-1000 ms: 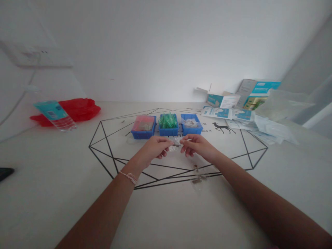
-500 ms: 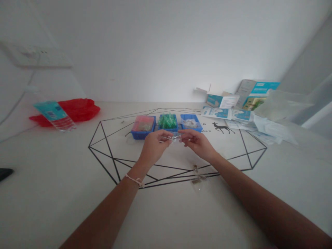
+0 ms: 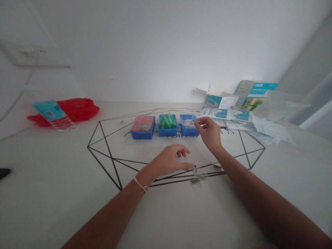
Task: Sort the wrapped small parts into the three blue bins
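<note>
My left hand (image 3: 171, 160) is held over the table with thumb and fingers apart and nothing between them. Its thumb points at some small clear plastic packets (image 3: 197, 180) with brownish pieces inside. At the right blue bin (image 3: 190, 132), which holds clear and whitish pieces, my right hand (image 3: 209, 133) has its fingertips together by the rim. Whatever they pinch is too small to make out. The middle blue bin (image 3: 167, 132) is heaped with green plastic pieces (image 3: 167, 121). In the left blue bin (image 3: 142, 135) are small packets under a reddish sheet (image 3: 140, 123).
A clear bottle (image 3: 53, 114) leans by a red plastic bag (image 3: 80, 110) at the left. Opened cartons (image 3: 220, 101) and white-and-blue packets (image 3: 241, 115) lie at the back right. A small dark object (image 3: 4, 172) sits at the left edge.
My hands have parted, and the small clear packet between them no longer shows there. The left came down nearer me and opened; the right went to the right blue bin.
</note>
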### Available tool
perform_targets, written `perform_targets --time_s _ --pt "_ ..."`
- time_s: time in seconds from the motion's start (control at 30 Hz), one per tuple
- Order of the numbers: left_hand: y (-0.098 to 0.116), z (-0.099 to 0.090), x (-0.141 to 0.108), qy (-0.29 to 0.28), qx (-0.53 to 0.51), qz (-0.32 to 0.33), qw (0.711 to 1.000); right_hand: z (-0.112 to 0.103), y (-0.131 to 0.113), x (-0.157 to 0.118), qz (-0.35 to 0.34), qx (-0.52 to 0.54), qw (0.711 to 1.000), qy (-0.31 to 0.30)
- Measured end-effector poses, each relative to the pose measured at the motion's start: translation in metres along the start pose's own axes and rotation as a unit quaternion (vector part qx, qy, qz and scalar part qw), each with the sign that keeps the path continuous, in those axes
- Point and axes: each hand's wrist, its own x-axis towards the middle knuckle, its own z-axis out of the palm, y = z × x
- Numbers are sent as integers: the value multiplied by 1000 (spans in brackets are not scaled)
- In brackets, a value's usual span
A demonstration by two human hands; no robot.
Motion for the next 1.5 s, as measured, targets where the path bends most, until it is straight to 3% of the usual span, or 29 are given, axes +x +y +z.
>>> perform_targets --time_s 0.1,0.27,0.33,0.63,0.83,0.93,1.0,1.1,1.17,1.27,1.4,1.5 --pt "3 9 -4 -55 76 61 994 -4 4 6 -79 -110 991 6" --pt "4 13 -3 -83 124 100 984 -1 9 2 -138 -262 946 -132" --pt "3 13 -3 -81 121 104 984 1 7 0 -149 -282 934 -160" --pt "-2 16 4 -68 49 118 989 -2 -5 -7 -133 -223 960 -104" --pt "2 16 4 -55 33 92 994 -3 -4 -9 -145 -131 971 -136" --pt "2 12 4 -13 6 47 999 -2 -8 -12 -100 -69 977 -175" --pt "0 6 5 40 -24 10 999 -3 -12 -15 -29 -9 970 -243" --pt "-4 -5 7 119 -92 -36 988 -6 -18 -21 86 94 906 -403" --pt "-6 -12 9 154 -149 -63 975 -7 -20 -24 131 151 856 -476" --pt "-6 -19 9 181 -225 -101 952 -5 -19 -28 151 199 834 -492" --pt "-4 -20 8 197 -281 -109 933 -2 -19 -30 126 191 861 -454" --pt "-4 -19 9 233 -307 -88 919 -3 -25 -32 131 210 859 -448"
